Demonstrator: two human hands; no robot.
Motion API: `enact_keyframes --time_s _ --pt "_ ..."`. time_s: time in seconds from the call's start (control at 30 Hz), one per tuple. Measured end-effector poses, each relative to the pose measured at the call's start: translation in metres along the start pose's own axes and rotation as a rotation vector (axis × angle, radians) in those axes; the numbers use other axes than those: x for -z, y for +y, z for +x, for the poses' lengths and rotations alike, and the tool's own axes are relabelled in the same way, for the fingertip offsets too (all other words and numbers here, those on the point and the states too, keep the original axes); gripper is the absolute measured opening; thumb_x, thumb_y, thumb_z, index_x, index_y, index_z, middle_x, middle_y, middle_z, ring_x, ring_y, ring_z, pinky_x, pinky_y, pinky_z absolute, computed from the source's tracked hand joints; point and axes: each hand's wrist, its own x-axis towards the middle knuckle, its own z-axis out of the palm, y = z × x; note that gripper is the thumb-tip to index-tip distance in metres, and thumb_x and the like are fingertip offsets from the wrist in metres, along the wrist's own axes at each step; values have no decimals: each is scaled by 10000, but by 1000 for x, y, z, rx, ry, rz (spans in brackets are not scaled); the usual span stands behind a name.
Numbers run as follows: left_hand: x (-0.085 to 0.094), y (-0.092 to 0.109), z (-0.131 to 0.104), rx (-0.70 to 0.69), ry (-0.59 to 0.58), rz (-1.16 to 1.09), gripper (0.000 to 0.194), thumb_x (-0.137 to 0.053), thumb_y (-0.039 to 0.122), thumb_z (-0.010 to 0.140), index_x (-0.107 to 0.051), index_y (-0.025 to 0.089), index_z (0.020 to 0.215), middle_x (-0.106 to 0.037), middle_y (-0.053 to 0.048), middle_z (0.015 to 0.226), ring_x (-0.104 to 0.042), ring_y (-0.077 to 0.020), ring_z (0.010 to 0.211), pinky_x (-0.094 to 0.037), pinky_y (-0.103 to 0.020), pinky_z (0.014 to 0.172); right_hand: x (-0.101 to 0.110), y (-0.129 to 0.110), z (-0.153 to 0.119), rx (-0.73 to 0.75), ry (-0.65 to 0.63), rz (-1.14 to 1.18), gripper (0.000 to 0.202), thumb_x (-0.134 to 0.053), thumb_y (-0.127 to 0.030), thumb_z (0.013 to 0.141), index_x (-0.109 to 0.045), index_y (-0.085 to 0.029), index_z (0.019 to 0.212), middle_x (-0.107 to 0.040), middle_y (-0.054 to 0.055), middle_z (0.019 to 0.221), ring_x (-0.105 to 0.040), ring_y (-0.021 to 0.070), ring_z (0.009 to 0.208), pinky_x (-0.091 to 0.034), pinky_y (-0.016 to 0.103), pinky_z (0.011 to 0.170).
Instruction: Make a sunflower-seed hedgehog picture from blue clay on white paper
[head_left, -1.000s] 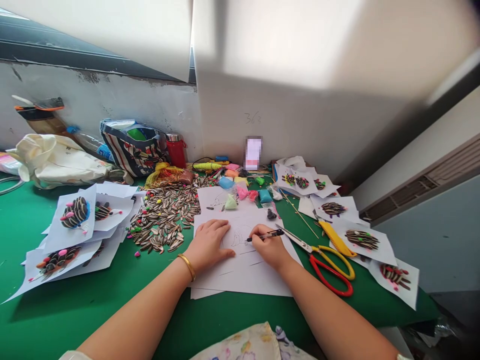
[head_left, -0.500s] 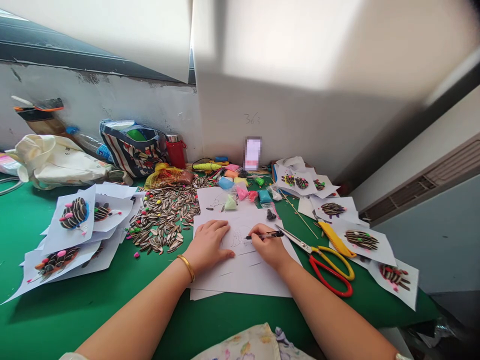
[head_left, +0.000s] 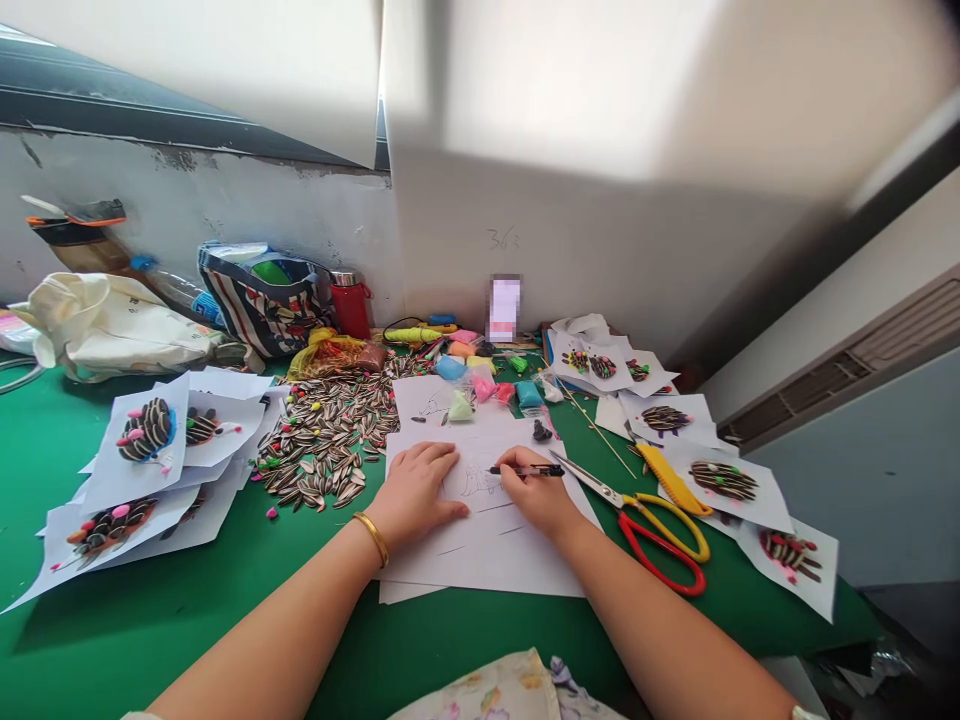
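A white sheet of paper [head_left: 480, 560] lies on the green tabletop in front of me, carrying a small line drawing and several short pen strokes. My left hand [head_left: 421, 487] rests flat on its left part, fingers spread. Pinched in my right hand [head_left: 536, 492] is a black pen [head_left: 531, 470], its tip at the drawing [head_left: 476, 480], which the fingers partly cover. Beyond the sheet, another paper with a sketch [head_left: 420, 400] sticks out. Scissors [head_left: 637, 510] with red and yellow handles lie right of my right hand.
Striped sunflower seeds [head_left: 322, 440] are heaped at the left, beside papers bearing seed figures [head_left: 146, 430]. More such cards [head_left: 724, 480] and a yellow cutter [head_left: 671, 478] lie right. Bagged coloured clay [head_left: 484, 385], a red flask [head_left: 350, 305] and a propped phone [head_left: 505, 308] stand behind.
The pen has tilted slightly in my right hand, over the same part of the drawing. My left hand stays in place on the paper.
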Motion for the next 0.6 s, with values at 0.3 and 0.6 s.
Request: enact_keyframes --time_s 0.3,0.6 --pt "2 1 1 1 -8 6 720 -744 539 707 -546 233 1327 -510 -83 1432 -406 -314 1324 -313 -485 1090 1 1 1 -13 -15 -15 154 -491 -247 818 -642 -223 797 -666 -2 768 -604 177 733 -450 279 664" --pt "4 3 1 16 -25 18 712 -731 537 723 -537 231 1336 -506 -84 1439 -401 -315 1327 -320 -484 1076 1 0 6 15 -47 -13 174 -500 -282 844 -660 -217 860 -688 11 827 -621 189 794 -458 296 723"
